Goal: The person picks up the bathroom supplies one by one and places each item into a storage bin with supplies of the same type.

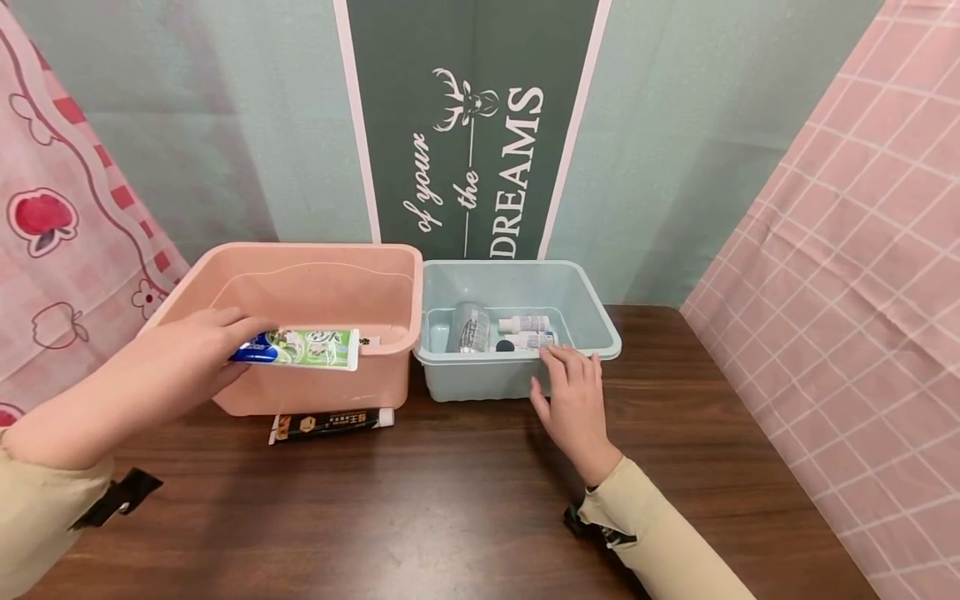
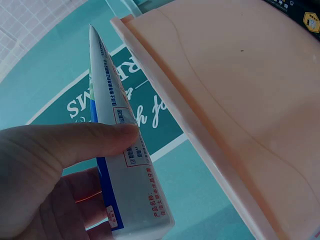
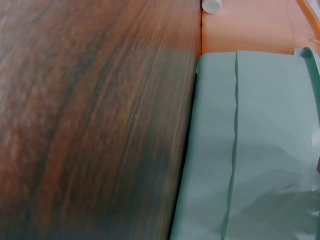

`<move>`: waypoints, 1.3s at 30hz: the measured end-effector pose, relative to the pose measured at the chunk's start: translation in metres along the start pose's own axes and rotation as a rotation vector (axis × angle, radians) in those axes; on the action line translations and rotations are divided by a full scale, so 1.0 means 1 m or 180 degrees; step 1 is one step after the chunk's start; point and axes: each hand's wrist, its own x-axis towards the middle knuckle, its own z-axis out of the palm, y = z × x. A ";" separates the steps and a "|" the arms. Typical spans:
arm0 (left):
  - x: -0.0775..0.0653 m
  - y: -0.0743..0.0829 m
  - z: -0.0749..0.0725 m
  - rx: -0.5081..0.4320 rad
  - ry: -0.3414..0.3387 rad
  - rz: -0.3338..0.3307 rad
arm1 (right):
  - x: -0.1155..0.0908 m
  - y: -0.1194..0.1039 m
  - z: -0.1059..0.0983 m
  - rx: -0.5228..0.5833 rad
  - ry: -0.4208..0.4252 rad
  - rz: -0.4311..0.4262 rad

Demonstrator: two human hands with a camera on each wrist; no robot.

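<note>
My left hand (image 1: pixel 198 342) pinches a toothpaste tube (image 1: pixel 318 348) with a green, white and blue front, over the near side of the pink bin (image 1: pixel 360 375). In the left wrist view, the thumb presses on the tube's white, printed back (image 2: pixel 135 185). My right hand (image 1: pixel 573 400) rests its fingertips at the near rim of a light blue bin (image 1: pixel 450 375), the thumb lying lower, outside the wall. Inside that bin are a clear bottle (image 1: pixel 472 327) and small white bottles (image 1: pixel 525 323). The right wrist view shows mostly this bin's outer wall (image 3: pixel 265 125).
A black toothpaste tube (image 1: pixel 330 423) with a white cap lies on the dark wooden table (image 1: pixel 450 517), along the pink bin's front. Both bins stand side by side at the back, before a green curtain (image 1: pixel 645 150). Pink cloth (image 1: pixel 862 250) hangs at left and right.
</note>
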 end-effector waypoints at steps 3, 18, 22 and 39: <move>0.000 -0.002 0.001 0.0000 0.0035 0.0002 | 0.000 0.000 0.000 0.0003 0.0001 -0.0001; 0.005 -0.008 0.001 -0.0024 -0.0150 -0.0060 | 0.003 -0.002 0.003 0.0039 0.0023 -0.0004; 0.009 -0.009 -0.001 -0.0001 -0.0243 -0.0124 | 0.004 -0.002 0.003 0.0022 0.0046 0.0002; 0.022 -0.014 0.004 -0.0124 -0.0427 -0.0200 | -0.001 -0.001 -0.001 0.0009 -0.0006 0.0027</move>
